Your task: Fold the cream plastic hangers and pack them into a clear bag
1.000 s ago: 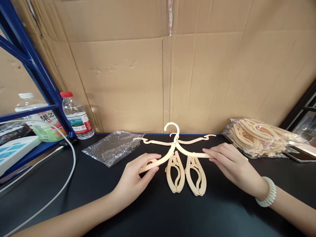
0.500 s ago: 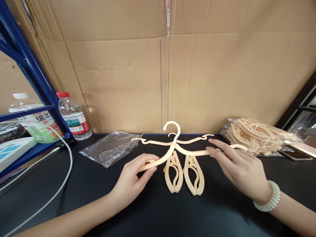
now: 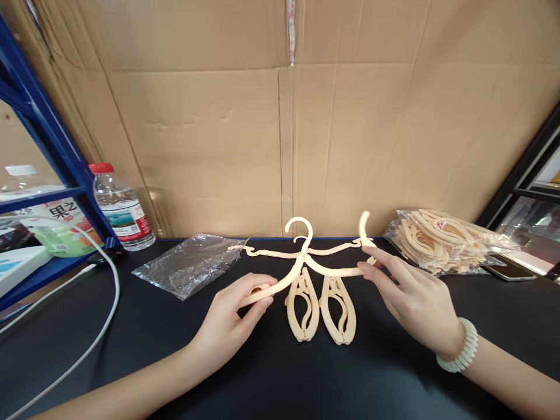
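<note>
Hanger (image 3: 303, 258) at lower centre is pinched by left hand (image 3: 231, 309) and held by half-bent fingers of right hand (image 3: 413, 303). It could be snapped by hard bending.

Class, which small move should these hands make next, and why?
Perhaps the right hand should swing the curved beige plastic end piece inward: it points up beside that hand, while the left hand holds the opposite arm of the slim beige plastic hanger.

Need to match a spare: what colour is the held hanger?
The folding hanger is pale beige, clearest in the head view.
</note>
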Motion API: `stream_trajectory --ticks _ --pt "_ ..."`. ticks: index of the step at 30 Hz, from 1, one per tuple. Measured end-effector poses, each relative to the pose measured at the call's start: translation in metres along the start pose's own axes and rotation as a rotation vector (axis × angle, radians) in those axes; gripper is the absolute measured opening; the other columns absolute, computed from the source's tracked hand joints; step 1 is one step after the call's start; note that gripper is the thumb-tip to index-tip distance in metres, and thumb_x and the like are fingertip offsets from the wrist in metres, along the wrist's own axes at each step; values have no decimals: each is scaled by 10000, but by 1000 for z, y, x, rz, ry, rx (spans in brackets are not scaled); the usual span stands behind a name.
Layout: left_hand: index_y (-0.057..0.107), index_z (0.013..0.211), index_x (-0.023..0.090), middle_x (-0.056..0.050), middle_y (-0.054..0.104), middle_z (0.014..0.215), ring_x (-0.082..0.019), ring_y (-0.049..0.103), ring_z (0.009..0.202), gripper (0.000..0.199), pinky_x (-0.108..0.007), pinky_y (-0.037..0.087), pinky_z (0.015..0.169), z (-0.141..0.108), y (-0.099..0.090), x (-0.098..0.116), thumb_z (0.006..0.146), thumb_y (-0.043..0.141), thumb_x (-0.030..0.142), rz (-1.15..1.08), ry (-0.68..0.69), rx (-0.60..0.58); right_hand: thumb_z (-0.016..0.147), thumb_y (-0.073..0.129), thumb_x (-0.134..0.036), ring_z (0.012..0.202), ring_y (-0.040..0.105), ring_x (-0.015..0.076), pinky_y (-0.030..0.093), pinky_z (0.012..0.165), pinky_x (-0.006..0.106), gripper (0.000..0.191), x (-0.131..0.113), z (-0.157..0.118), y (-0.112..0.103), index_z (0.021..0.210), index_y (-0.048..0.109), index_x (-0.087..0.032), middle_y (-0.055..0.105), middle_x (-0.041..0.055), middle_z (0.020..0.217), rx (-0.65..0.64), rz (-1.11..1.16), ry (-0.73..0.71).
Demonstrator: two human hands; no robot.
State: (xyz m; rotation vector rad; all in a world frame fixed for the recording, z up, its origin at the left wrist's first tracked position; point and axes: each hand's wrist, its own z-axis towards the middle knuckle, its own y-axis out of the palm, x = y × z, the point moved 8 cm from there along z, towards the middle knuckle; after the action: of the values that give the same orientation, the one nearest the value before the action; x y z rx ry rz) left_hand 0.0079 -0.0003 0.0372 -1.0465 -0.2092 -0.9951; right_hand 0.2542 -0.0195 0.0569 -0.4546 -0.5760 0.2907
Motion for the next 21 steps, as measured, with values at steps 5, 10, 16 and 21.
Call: stream_trajectory --ticks 5,10,16,21 --pt "617 1049 243 -9 689 930 -153 669 778 167 -254 527 738 2 1 -1 908 530 220 -10 -17 -7 900 452 0 835 672 212 543 609 321 285 1 -3 6 1063 648 -127 619 165 1251 6 210 34" --pt "616 1054 239 -22 690 914 -166 665 762 167 -267 528 730 1 3 -3 913 527 245 -10 -28 -18 916 491 -58 922 661 213 603 747 358 287 12 -6 13 1099 669 -188 565 149 1302 45 558 195" --pt "618 1046 250 -20 688 909 -169 667 762 161 -269 522 732 0 3 -1 915 525 249 -4 -6 -26 926 496 -107 882 687 212 618 791 393 257 21 -4 16 1013 707 -226 591 110 1306 55 703 315" --pt "615 1051 252 -15 689 923 -163 668 780 166 -261 519 743 0 3 -1 910 532 227 -10 -15 -26 927 509 -123 1034 658 247 571 894 436 239 23 -7 20 1040 674 -254 666 74 1186 19 708 300"
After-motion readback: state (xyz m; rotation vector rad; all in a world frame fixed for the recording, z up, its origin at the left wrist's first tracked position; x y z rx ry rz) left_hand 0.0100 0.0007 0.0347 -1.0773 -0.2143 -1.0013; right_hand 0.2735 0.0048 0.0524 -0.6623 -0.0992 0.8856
